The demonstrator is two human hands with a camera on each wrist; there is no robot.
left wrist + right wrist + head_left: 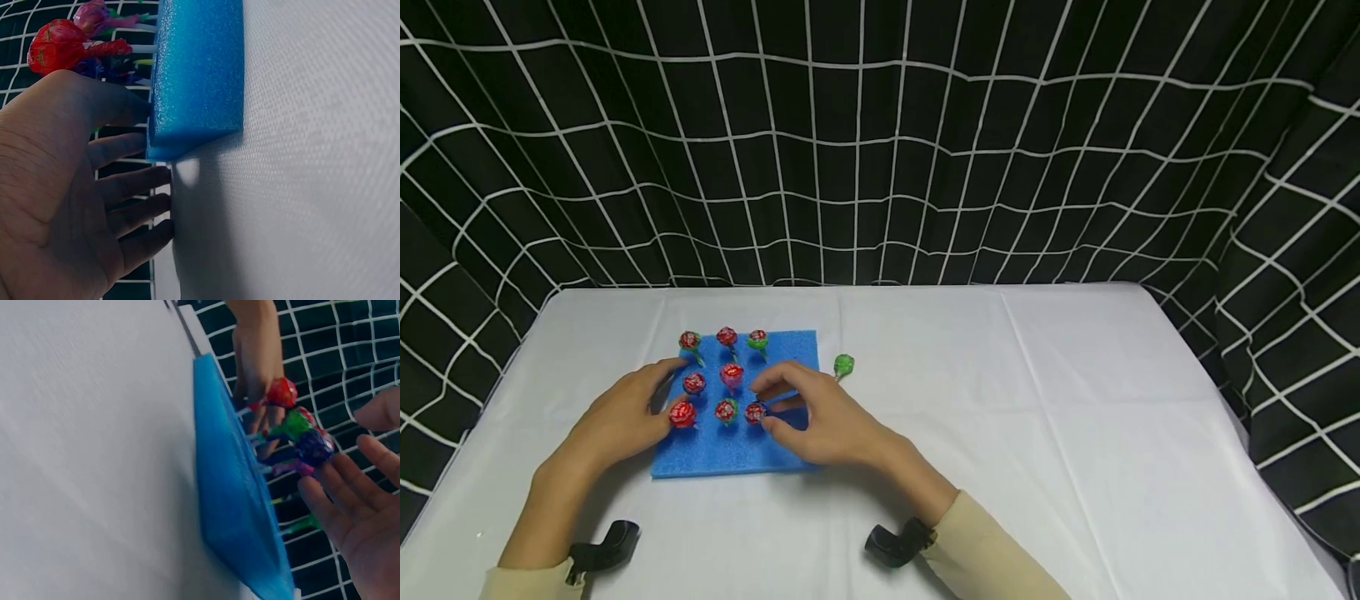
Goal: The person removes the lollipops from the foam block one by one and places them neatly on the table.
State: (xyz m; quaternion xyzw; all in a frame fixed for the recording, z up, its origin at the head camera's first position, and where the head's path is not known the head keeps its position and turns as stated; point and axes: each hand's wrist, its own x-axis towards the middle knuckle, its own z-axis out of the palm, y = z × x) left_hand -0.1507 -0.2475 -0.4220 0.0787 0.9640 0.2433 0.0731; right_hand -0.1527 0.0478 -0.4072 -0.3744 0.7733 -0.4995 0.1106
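Note:
Several wrapped lollipops stand on their sticks in a blue foam block [700, 457], in rough rows. My left hand [622, 421] rests at the block's left edge, its fingers loosely extended, with the thumb by the red lollipop [682, 414] at the front left corner. In the left wrist view, that hand's palm shows nothing held. Over the block's right side, my right hand [831, 417] is beside the dark blue and red lollipop [314, 447] of the front row. Its thumb and fingers are spread apart in the right wrist view, fingertips near or touching that lollipop.
A green lollipop [844, 365] lies on the white tablecloth [1000, 433] just right of the block. Behind the table hangs a black curtain [880, 167] with a white grid. Each wrist carries a black device [898, 543].

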